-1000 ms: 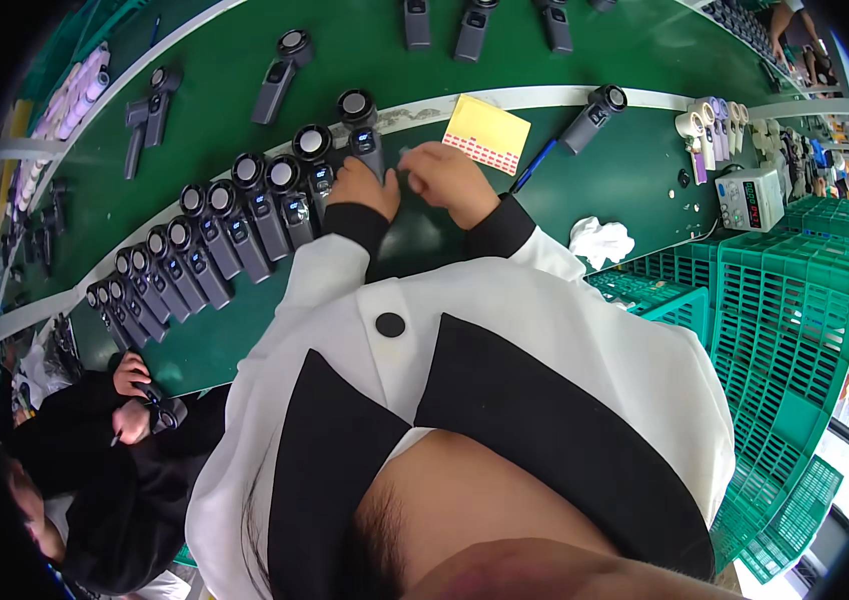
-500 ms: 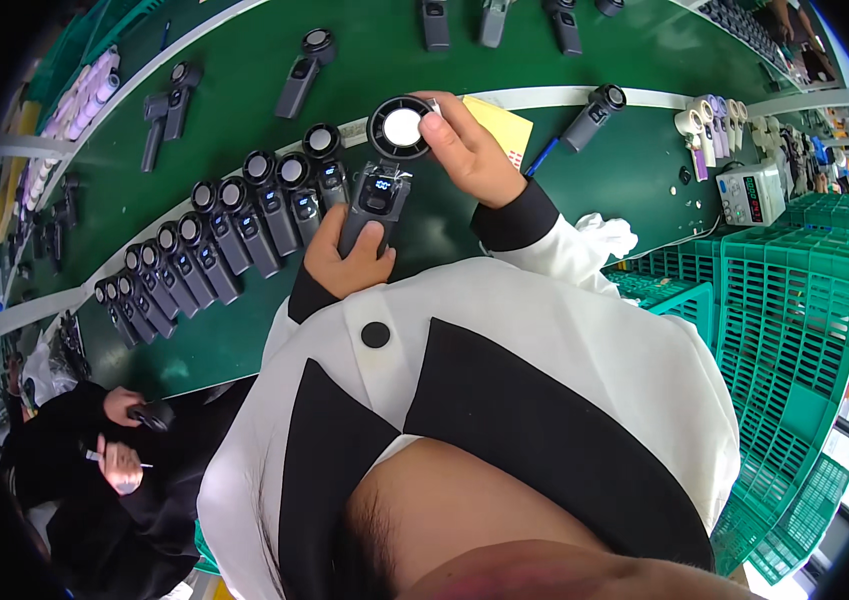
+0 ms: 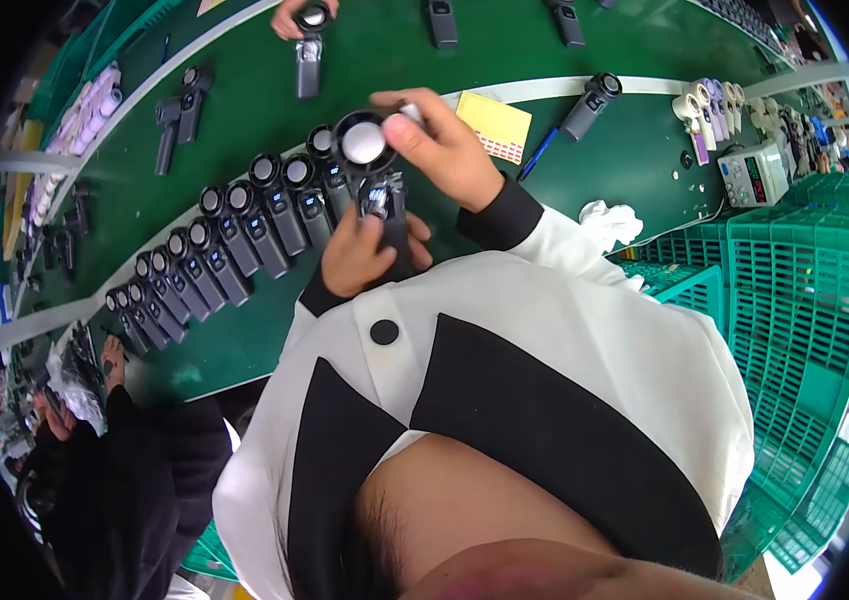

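Note:
A dark grey handheld fan point(image 3: 363, 143) with a round head and a pale disc in its middle is between my two hands. My left hand point(image 3: 356, 255) is closed round its handle, the thumb lying near the small lit display. At the head's right rim, my right hand point(image 3: 452, 150) grips with thumb and fingers; a small pale bit shows at its fingertips, too blurred to name. Left of my hands, a slanting row of similar fans point(image 3: 234, 225) lies close together on the green table point(image 3: 504, 225), several with lit displays.
A yellow paper pad point(image 3: 494, 125) and a blue pen point(image 3: 538, 153) lie to the right, near another fan point(image 3: 592, 105). Further right are a white meter box point(image 3: 752, 176) and green crates point(image 3: 794, 270). Across the table, a co-worker's hands hold a fan point(image 3: 308, 65). Another person in black stands left.
The fan in my hands has shifted slightly left, its head tilting. Across the table, a co-worker's hands have come onto a fan. The person at left has moved their hands toward the table edge.

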`<state>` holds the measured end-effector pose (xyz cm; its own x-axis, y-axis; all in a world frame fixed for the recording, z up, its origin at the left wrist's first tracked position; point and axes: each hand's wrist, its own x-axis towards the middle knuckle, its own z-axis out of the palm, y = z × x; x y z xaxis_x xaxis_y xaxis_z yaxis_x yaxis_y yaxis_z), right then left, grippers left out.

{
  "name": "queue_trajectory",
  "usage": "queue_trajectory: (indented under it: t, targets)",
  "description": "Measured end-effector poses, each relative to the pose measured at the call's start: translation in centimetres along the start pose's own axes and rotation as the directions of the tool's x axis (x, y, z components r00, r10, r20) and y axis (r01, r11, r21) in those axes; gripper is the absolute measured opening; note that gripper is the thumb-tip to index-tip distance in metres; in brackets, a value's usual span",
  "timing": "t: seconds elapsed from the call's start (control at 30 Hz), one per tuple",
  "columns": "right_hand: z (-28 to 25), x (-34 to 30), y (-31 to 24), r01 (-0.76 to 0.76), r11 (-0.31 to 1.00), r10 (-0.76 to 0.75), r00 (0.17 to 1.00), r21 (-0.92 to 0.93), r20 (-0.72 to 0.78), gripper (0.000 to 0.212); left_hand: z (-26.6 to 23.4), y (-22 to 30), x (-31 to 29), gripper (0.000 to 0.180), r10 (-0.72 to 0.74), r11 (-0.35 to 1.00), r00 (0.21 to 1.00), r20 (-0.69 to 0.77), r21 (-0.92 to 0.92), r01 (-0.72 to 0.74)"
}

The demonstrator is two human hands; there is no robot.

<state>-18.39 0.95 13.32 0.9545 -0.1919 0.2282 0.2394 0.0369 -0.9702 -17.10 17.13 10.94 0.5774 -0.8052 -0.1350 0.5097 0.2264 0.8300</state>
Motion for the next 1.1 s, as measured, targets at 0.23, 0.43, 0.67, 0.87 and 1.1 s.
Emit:
queue_trajectory:
  t: [0.23, 0.43, 0.67, 0.87, 1.1]
  targets:
    - [0.7, -0.4, 0.4, -0.059, 0.998, 0.060, 0.996, -0.012, 0.069, 0.035, -0.3, 11.1, -1.9, 0.031, 0.650, 0.740, 0.656, -0.384, 0.122, -0.662]
    - [2.3, -1.4, 1.5, -0.224, 0.974, 0.220, 0.942, -0.011, 0.252, 0.030, 2.9, 15.2, -11.6, 0.045, 0.979, 0.064, 0.133, 0.154, 0.388, -0.920]
    - [0.9, -2.1, 1.5, -0.284, 0.957, 0.289, 0.940, -0.053, 0.181, 0.026, 4.2, 15.3, -8.8, 0.049, 0.965, -0.148, -0.067, 0.255, 0.313, -0.938]
    - [2.6, -1.4, 1.0, -0.150, 0.983, 0.163, 0.977, -0.103, 0.140, 0.021, 0.0, 14.7, -8.4, 0.042, 0.280, 0.936, 0.958, -0.059, -0.203, -0.286]
    - [1.2, -1.6, -2.8, -0.054, 0.998, 0.028, 0.894, 0.045, 0.446, 0.025, 0.8, 6.6, -2.5, 0.040, 0.028, 0.996, 0.986, -0.162, 0.088, -0.014]
